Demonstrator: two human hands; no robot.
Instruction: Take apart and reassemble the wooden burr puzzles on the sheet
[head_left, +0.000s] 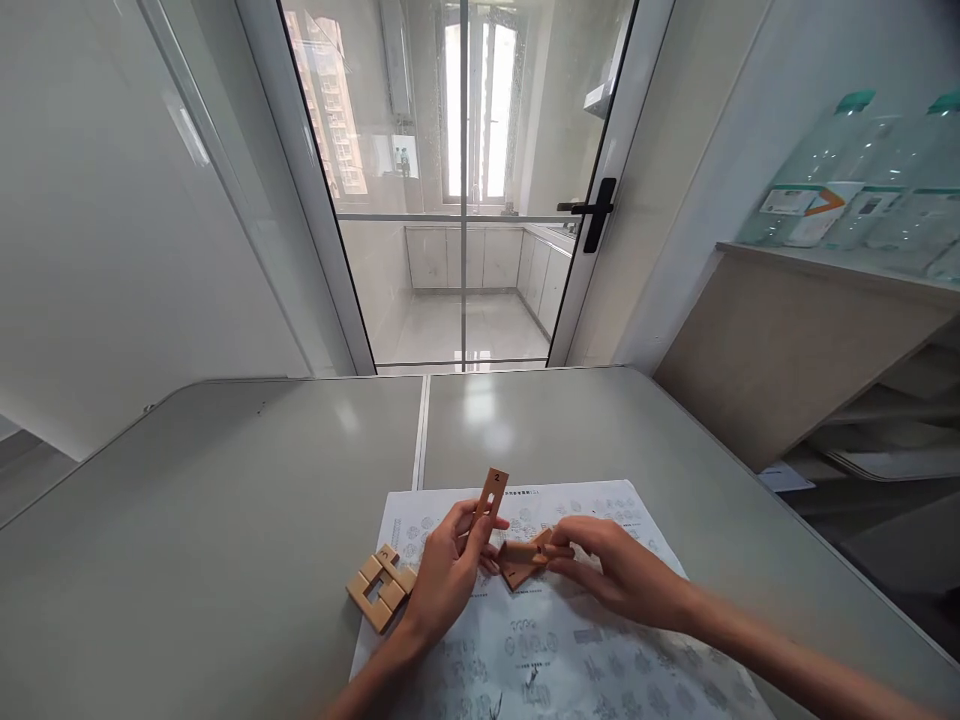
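Note:
My left hand (452, 570) grips a flat wooden puzzle piece marked 2 (493, 484), tilted upward, with a slot cut in it. To its right, my right hand (600, 565) pinches the end of a small wooden puzzle stick (521, 552). Behind and under that stick is another flat wooden piece (516, 578) with a dark mark on it; whether it is held or lies on the paper I cannot tell. Left of my left hand, several notched wooden puzzle pieces (373, 588) sit together, partly on the printed sheet (525, 640). My fingers hide parts of the held pieces.
The sheet with small line drawings lies on a grey folding table (225, 520) with a centre seam. Beyond its far edge stands a glass door with a black handle (598, 214). At right, large water bottles (814, 200) stand on a shelf (840, 262).

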